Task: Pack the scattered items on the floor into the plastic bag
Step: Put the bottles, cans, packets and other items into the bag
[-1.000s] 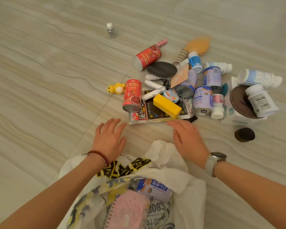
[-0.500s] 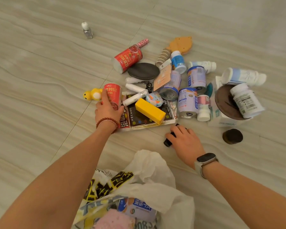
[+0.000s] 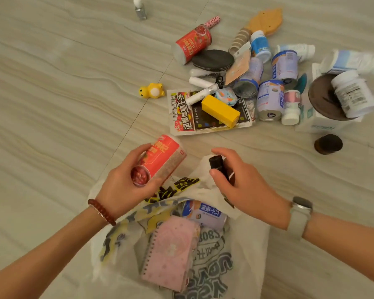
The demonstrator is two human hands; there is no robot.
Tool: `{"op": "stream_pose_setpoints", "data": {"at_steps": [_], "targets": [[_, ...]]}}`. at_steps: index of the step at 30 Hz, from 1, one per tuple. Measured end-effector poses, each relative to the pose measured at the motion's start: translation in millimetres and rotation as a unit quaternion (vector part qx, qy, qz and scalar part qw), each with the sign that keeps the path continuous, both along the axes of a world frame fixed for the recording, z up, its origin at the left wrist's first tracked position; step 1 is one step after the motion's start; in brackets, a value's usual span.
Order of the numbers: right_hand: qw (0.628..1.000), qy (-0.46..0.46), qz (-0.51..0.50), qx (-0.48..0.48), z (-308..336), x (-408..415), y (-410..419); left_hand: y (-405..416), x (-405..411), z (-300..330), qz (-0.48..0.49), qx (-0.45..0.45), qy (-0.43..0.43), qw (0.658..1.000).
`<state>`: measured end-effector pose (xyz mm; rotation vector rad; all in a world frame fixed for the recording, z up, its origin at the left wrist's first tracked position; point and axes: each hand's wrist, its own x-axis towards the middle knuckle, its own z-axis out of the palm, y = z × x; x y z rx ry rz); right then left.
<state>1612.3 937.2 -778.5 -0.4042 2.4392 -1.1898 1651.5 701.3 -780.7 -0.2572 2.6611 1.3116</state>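
A white plastic bag (image 3: 248, 251) with yellow and grey print lies open on the floor near me. Inside it I see a pink spiral notebook (image 3: 171, 253) and a blue-labelled can (image 3: 205, 213). My left hand (image 3: 125, 186) grips a red can (image 3: 160, 159) just above the bag's far rim. My right hand (image 3: 244, 186) holds a small black tube (image 3: 219, 167) over the same rim. Beyond the bag, scattered items cover the floor: a snack packet (image 3: 181, 111), a yellow box (image 3: 220, 111), a second red can (image 3: 192, 43), several blue cans and white bottles.
A yellow duck toy (image 3: 150, 91) sits left of the pile. A small glass bottle (image 3: 140, 8) stands alone at the far edge. A dark round lid (image 3: 328, 144) lies to the right, near a white box (image 3: 321, 124) bearing a brown disc. The floor is pale striped tile.
My left hand has lifted the red can from beside the duck and brought it back to the bag. My right hand has picked up the black tube and carried it over the bag.
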Motion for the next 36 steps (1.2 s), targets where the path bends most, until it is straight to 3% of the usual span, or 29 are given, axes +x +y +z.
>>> {"op": "stream_pose_setpoints", "data": {"at_steps": [4, 7, 12, 16, 19, 22, 26, 31, 36], "targets": [[0.997, -0.019, 0.074, 0.022, 2.7, 43.0, -2.4, -3.5, 47.4, -2.8, -0.105, -0.037, -0.032, 0.993], [0.984, 0.019, 0.159, 0.083, -4.8, 58.1, 1.3, -5.0, 73.8, -6.8, -0.137, -0.043, -0.048, 0.988], [0.922, 0.204, 0.243, 0.222, -22.5, 40.9, 17.2, -5.7, 87.6, -5.9, -0.224, -0.073, 0.002, 0.972], [0.913, 0.12, 0.285, 0.267, -32.7, 28.9, 23.6, -3.0, 88.2, -8.5, -0.342, -0.189, 0.09, 0.916], [0.934, 0.099, 0.224, 0.26, -29.3, 21.1, 15.3, 5.5, 91.2, -24.7, -0.409, -0.306, 0.132, 0.85], [0.94, 0.092, 0.181, 0.275, -25.7, 7.2, 4.2, 2.4, 93.9, -44.3, -0.404, -0.377, 0.148, 0.82], [0.934, 0.077, 0.225, 0.265, -24.6, 9.0, -8.0, -15.9, 78.7, -49.6, -0.301, -0.427, 0.127, 0.843], [0.884, 0.058, 0.34, 0.315, -31.5, 34.7, -12.6, -42.7, 55.1, -53.8, -0.227, -0.421, 0.059, 0.876], [0.898, 0.074, 0.313, 0.301, -34.8, 19.8, -34.7, -49.6, 53.7, -64.4, -0.18, -0.309, -0.03, 0.933]]}}
